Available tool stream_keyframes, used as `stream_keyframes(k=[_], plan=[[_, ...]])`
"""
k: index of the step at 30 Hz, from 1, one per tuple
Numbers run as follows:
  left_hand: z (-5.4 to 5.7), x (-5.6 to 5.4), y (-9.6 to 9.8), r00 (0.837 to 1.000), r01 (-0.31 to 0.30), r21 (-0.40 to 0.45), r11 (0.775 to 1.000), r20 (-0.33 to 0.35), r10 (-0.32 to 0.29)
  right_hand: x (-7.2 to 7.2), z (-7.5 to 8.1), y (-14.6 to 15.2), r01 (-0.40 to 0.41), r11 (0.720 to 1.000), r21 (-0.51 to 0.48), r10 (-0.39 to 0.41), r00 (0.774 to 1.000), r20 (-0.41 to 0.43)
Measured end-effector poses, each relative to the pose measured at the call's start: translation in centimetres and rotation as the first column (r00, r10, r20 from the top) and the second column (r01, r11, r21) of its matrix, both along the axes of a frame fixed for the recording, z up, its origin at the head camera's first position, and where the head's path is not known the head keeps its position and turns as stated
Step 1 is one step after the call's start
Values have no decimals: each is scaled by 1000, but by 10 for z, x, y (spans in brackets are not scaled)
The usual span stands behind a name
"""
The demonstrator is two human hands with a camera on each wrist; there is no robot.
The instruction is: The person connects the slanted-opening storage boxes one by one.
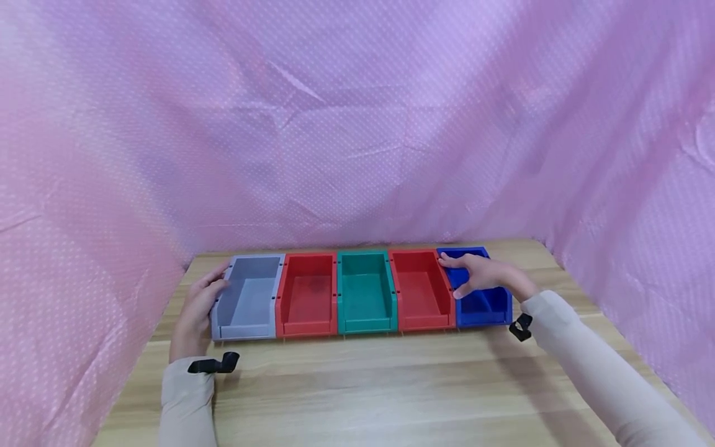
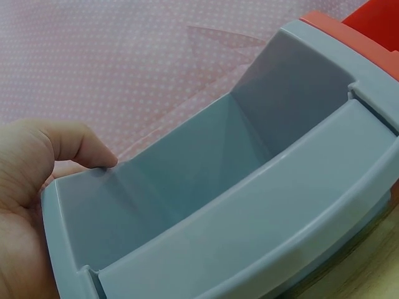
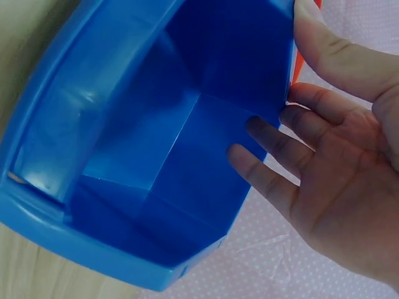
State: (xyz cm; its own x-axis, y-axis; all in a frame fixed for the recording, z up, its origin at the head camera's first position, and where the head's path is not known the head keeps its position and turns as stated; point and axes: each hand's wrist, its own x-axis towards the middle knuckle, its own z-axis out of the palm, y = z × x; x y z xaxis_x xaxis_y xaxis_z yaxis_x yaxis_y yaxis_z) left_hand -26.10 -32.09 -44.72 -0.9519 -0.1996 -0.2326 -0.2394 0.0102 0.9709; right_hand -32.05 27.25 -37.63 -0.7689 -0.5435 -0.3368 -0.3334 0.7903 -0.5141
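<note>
Five plastic bins stand side by side: a grey bin (image 1: 251, 301), a red bin (image 1: 309, 292), a green bin (image 1: 367, 292), a second red bin (image 1: 420, 292) and a blue bin (image 1: 483, 304). My left hand (image 1: 195, 310) lies along the grey bin's outer left side; in the left wrist view its thumb (image 2: 87, 146) rests at the rim. Over the blue bin reaches my right hand (image 1: 483, 273), fingers spread, thumb and fingertips at the wall between it and the second red bin. The right wrist view shows these fingers (image 3: 268, 177) extended at the blue bin's edge.
The bins stand on a wooden table (image 1: 346, 391), near its back edge. Pink dotted sheeting (image 1: 357, 124) hangs behind and along both sides. Each sleeve carries a black strap piece, one at the left wrist (image 1: 215, 363), one at the right (image 1: 521, 327).
</note>
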Motion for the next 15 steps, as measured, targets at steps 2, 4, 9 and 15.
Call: stream_keyframes(k=[2,4,9,15], plan=[[-1,-1,-1,1000,11,3,1000,-16,-11,2,-3,-1,2,1000,-1,-2,1000,-7],[-2,0,-1,1000,22,37,999,-14,-21,4,-6,-2,10,1000,-2,-10,1000,-8],[-6,3,0,999,24,117,993,31,-27,8,-6,-2,23,999,24,-22,1000,-15],[-1,5,3,1000,8,111,994,12,-9,4,0,1,15,1000,18,-14,999,-50]])
